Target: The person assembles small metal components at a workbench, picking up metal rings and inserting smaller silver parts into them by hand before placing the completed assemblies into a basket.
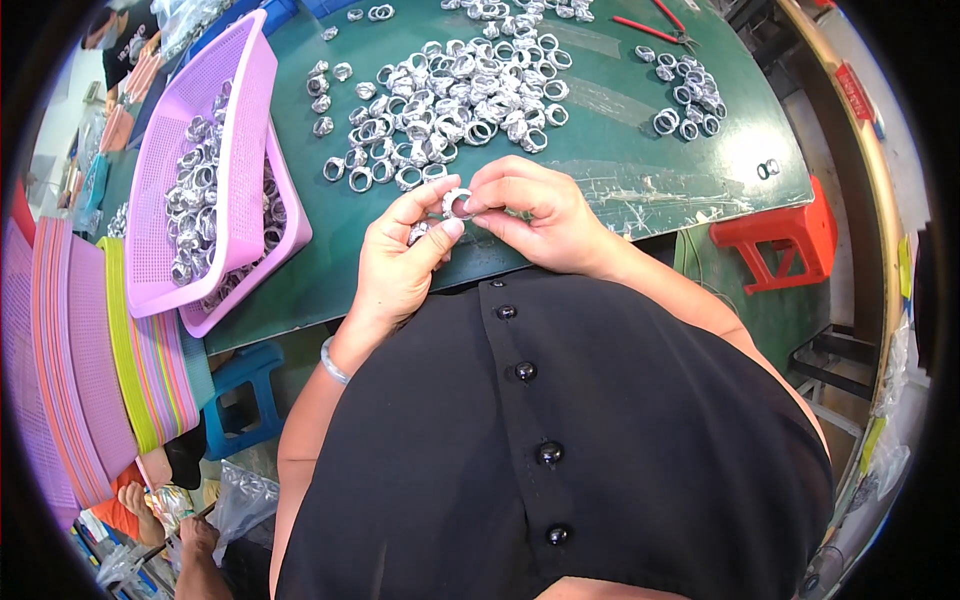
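Head view: right hand (535, 215) partly covers a silvery ring (449, 204).

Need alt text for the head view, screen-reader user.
A person's left hand holds a silvery ring at a green table while the right hand pinches at the ring's edge. Beyond lies a heap of similar rings; purple baskets of rings sit left, red-handled pliers lie upper right.

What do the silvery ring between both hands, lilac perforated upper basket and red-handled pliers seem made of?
Silvery ring: probably metal, shiny, from its bright glints. Lilac perforated upper basket: likely matte moulded plastic, evenly coloured. Red-handled pliers: grey head probably metal; smooth red handles perhaps plastic-coated.
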`<state>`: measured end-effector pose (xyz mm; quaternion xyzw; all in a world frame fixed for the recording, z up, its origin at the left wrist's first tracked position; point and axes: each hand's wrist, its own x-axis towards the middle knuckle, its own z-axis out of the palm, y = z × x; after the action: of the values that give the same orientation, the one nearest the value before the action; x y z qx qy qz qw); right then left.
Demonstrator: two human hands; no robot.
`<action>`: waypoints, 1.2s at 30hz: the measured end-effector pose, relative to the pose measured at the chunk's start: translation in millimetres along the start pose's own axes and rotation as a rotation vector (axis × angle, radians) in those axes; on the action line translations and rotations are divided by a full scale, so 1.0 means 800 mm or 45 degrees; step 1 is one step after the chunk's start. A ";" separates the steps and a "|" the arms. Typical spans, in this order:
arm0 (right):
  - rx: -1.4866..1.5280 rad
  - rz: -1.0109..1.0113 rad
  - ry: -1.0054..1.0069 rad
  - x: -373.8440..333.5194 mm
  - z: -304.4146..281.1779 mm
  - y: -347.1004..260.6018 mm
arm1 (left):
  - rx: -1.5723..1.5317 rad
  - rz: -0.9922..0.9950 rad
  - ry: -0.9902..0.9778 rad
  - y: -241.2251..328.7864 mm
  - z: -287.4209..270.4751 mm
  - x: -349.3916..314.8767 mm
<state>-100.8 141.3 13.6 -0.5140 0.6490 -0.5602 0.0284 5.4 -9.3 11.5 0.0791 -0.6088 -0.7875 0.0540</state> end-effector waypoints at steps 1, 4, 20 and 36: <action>-0.007 -0.004 -0.003 0.000 0.000 0.000 | 0.012 0.009 0.006 0.000 0.000 0.000; -0.006 -0.005 0.000 -0.001 0.001 0.001 | 0.085 0.039 0.028 0.000 0.003 0.000; 0.323 0.213 0.034 -0.003 0.006 -0.002 | -0.538 -0.280 -0.030 -0.007 -0.006 0.002; -0.115 0.210 -0.008 0.026 -0.010 0.007 | -0.793 -0.283 -0.102 -0.001 -0.020 0.002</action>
<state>-118.9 131.9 23.7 -0.4614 0.7134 -0.5247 0.0532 6.8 -24.4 7.0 0.0937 -0.3280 -0.9394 -0.0346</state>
